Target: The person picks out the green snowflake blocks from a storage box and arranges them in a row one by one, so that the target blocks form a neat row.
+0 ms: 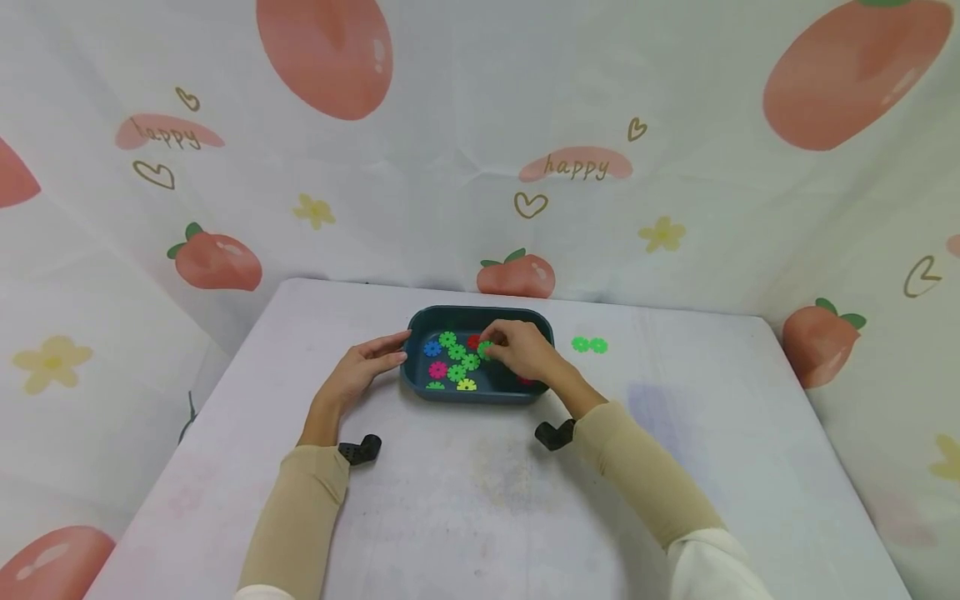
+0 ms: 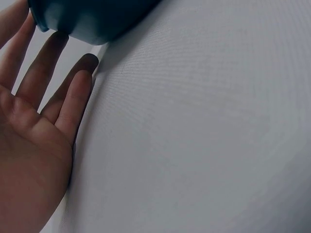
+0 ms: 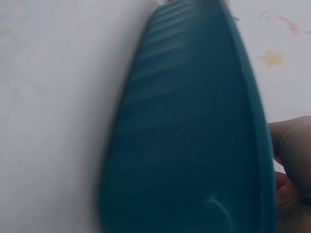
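A dark teal tray stands on the table with several notched plastic discs inside, among them a blue disc, a pink disc and a yellow disc. My right hand reaches into the tray and pinches a green disc between thumb and fingers. With fingers fairly straight, my left hand touches the tray's left end. In the left wrist view its fingertips meet the tray wall. The tray's side hides most of the right hand in the right wrist view.
Two green discs lie side by side on the white table, right of the tray. A printed cloth with fruit and flowers hangs behind the table. Black wrist devices sit at both cuffs.
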Demonstrator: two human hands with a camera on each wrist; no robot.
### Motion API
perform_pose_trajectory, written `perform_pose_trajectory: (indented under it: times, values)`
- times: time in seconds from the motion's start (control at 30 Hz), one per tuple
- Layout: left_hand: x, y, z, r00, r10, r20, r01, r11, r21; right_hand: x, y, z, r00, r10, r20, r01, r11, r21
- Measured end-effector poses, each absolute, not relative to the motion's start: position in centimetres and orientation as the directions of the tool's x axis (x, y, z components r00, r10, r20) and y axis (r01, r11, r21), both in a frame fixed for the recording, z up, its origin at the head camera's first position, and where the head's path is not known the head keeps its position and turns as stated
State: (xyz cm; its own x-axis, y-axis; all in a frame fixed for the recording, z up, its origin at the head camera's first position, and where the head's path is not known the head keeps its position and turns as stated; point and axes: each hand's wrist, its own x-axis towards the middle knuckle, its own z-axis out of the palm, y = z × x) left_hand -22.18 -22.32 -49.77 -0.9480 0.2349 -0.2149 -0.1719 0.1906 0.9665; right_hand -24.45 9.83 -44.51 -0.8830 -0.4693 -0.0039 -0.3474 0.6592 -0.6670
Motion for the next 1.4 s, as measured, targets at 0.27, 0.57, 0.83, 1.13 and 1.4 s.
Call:
perform_pose_trajectory:
  times: [0.27, 0.57, 0.83, 1.13, 1.4]
  values:
    - [-22.1, -22.4, -49.7, -0.946, 0.229, -0.229, -0.184, 0.200, 0.962, -24.0, 10.7, -43.9, -0.913, -0.406, 0.043, -0.305, 0.610, -0.732]
    - [-22.1, -22.5, -49.7, -0.948, 0.230, -0.221, -0.175, 0.202, 0.964, -23.6, 12.0, -43.6, -0.935, -0.353, 0.040, -0.195, 0.416, -0.888]
    - [-22.1, -22.4, -49.6, -0.947, 0.236, -0.218, -0.171, 0.202, 0.964, -23.7, 13.1, -43.1, -0.950, -0.311, 0.026, -0.135, 0.333, -0.933]
    - [-22.1, -22.5, -49.5, -0.946, 0.230, -0.229, -0.184, 0.204, 0.962, -23.9, 14.2, -42.4, -0.962, -0.273, 0.026, -0.115, 0.315, -0.942]
    - [-22.1, -22.5, -49.5, -0.942, 0.243, -0.231, -0.180, 0.216, 0.960, -23.7, 15.7, -42.7, -0.977, -0.213, 0.025, -0.097, 0.336, -0.937]
